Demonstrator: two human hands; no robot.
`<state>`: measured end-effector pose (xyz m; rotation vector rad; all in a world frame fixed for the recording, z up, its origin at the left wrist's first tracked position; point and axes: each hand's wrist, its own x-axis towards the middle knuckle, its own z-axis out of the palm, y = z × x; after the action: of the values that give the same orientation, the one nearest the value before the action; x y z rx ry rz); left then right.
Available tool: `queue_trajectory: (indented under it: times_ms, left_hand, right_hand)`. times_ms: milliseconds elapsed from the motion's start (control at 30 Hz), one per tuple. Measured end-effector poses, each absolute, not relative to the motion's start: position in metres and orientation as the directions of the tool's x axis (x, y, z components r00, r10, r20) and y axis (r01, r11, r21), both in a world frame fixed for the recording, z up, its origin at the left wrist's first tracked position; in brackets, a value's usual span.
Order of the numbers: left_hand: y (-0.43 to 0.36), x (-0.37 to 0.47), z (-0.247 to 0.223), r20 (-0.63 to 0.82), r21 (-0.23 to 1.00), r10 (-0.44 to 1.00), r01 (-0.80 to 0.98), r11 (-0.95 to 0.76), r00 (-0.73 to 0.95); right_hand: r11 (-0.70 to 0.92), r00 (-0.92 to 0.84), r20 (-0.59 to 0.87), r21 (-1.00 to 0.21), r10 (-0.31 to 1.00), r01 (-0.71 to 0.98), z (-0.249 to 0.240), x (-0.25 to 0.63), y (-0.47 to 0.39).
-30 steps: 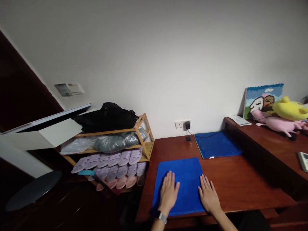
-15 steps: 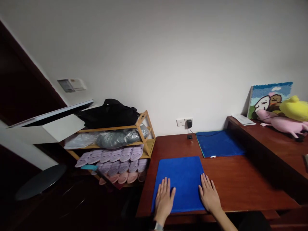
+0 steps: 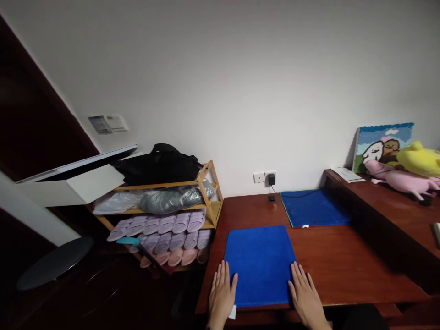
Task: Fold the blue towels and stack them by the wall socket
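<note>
A bright blue cloth [image 3: 259, 266] lies flat and smooth on the reddish-brown table [image 3: 333, 261]. Over its left edge, near the front corner, rests my left hand [image 3: 222, 292], flat with the thumb apart from the fingers. My right hand [image 3: 305, 291] lies flat at the cloth's right edge, fingers stretched forward and thumb on the blue. Neither hand grips anything. A small pale tag [image 3: 233, 312] sticks out at the cloth's front left corner beside my left hand.
A darker blue cloth [image 3: 314, 207] lies at the table's back right. Behind it, a black charger [image 3: 271, 178] is plugged into the wall. Left stands a wooden rack [image 3: 209, 195] with slippers and a black bag [image 3: 160, 166]. Plush toys [image 3: 405, 178] sit on the right-hand surface.
My left hand has slid left and slightly toward me, off the cloth's middle area to its edge. My right hand has moved slightly right and nearer. The pale tag now shows.
</note>
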<state>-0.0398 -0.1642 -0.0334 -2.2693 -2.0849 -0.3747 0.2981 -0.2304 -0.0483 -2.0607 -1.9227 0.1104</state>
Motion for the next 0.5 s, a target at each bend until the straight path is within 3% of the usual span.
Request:
queue_trajectory:
  times_ms: [100, 233, 400, 500]
  left_hand:
    - [-0.163, -0.042, -0.028, 0.18, 0.126, 0.982, 0.988, -0.086, 0.062]
    - [-0.168, -0.011, -0.011, 0.261, 0.143, 0.962, 0.982, -0.125, 0.084]
    - [-0.187, 0.091, 0.015, 0.252, 0.212, 0.854, 0.835, -0.507, 0.455]
    - [-0.193, 0.14, 0.02, 0.203, 0.244, 0.796, 0.758, -0.605, 0.57]
  right_hand:
    - [-0.032, 0.081, 0.161, -0.287, 0.984, 0.957, -0.053, 0.296, -0.238]
    - [-0.043, 0.097, 0.165, -0.3, 0.982, 0.953, -0.051, 0.294, -0.235]
    - [0.027, 0.054, 0.29, -0.268, 0.955, 0.963, -0.065, 0.3, -0.233]
    - [0.126, -0.035, 0.417, -0.192, 0.908, 0.973, -0.079, 0.305, -0.232]
